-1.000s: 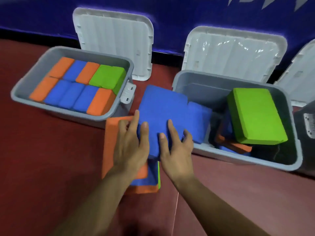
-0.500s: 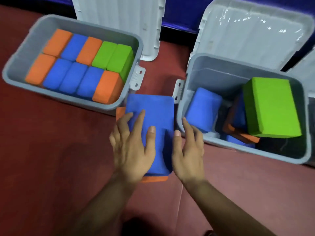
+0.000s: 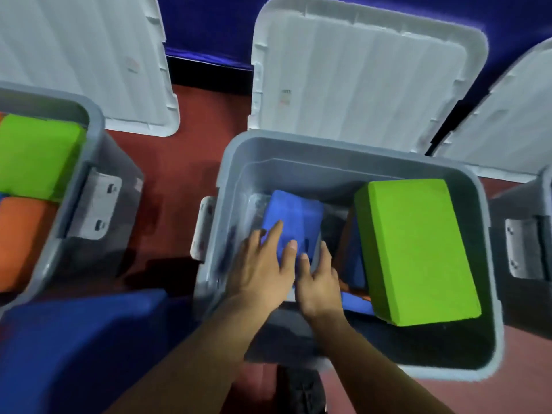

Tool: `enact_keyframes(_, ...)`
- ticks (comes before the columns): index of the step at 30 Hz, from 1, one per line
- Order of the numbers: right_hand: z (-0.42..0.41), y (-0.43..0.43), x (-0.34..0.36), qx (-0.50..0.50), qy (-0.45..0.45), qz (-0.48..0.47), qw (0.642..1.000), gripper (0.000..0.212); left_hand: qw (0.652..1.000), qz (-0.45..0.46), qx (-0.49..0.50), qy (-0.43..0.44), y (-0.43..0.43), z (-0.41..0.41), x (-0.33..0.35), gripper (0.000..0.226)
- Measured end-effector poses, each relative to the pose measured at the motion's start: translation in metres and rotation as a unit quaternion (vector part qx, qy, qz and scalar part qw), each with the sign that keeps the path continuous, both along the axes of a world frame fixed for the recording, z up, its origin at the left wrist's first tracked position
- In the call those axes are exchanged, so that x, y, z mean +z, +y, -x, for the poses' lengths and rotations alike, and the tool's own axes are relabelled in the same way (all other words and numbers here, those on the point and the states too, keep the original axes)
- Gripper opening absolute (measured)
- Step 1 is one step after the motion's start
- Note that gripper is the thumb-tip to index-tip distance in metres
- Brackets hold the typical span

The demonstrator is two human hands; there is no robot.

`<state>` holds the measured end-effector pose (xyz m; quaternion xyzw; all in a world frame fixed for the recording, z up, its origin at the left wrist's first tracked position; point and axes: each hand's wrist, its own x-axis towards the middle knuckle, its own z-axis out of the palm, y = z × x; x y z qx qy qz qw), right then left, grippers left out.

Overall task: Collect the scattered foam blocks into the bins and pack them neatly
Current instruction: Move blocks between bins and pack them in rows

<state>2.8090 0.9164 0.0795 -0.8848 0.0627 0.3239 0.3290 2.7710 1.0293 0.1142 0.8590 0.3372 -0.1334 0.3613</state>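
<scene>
Both my hands reach into the middle grey bin (image 3: 334,147). My left hand (image 3: 263,270) lies flat with straight fingers on a blue foam block (image 3: 294,213) at the bin's left side. My right hand (image 3: 319,279) touches that block's near right edge with straight fingers. A large green block (image 3: 418,249) leans tilted in the bin's right half, over blue and orange blocks (image 3: 355,291) that are mostly hidden. A blue block (image 3: 77,339) lies on the floor at the lower left.
The left bin (image 3: 89,150) holds a green block (image 3: 35,156) and an orange block (image 3: 24,237). White lids (image 3: 358,73) lean on the blue wall behind the bins. A third bin's edge (image 3: 534,234) shows at the right. The floor is red.
My hands left the blue block stacked on the floor and moved right into the middle bin, onto the blue block there. The view came much closer and shifted right.
</scene>
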Motion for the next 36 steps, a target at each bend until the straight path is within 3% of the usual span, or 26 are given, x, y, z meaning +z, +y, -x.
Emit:
enact_keyframes(7,-0.036,0.002,-0.082,-0.007,0.099,0.002,0.995,0.069,0.99,0.008,0.044,0.134,0.0,-0.028,-0.113,0.066)
enact_keyframes(12,-0.045,0.006,-0.111,-0.078,0.114,-0.043,0.99,0.066,0.989,0.069,0.103,0.076,0.002,-0.023,-0.143,0.071)
enact_keyframes(14,-0.046,0.003,-0.11,-0.104,0.111,-0.052,0.987,0.066,0.993,0.066,0.084,0.055,0.001,-0.023,-0.141,0.071)
enact_keyframes(18,-0.039,-0.002,-0.087,-0.116,0.014,-0.099,0.988,0.051,0.995,0.039,0.068,0.06,0.0,-0.033,-0.115,0.069)
enact_keyframes(23,-0.031,0.005,-0.033,-0.122,-0.11,-0.131,0.978,0.054,0.998,0.041,0.017,0.035,-0.001,-0.033,-0.068,0.098)
enact_keyframes(26,-0.032,0.013,-0.003,-0.118,-0.167,-0.151,0.967,0.06,0.998,0.057,0.024,0.023,0.006,-0.036,-0.033,0.081)
enact_keyframes(29,-0.039,0.024,0.018,-0.106,-0.146,-0.179,0.967,0.069,0.996,0.079,0.044,-0.001,0.01,-0.037,-0.005,0.056)
enact_keyframes(33,-0.054,0.036,0.024,-0.096,-0.093,-0.193,0.972,0.048,0.993,0.068,0.088,-0.04,0.02,-0.039,0.003,0.053)
enact_keyframes(36,-0.07,0.045,0.017,-0.073,-0.051,-0.203,0.975,0.048,0.992,0.066,0.101,-0.049,0.03,-0.047,-0.01,0.053)
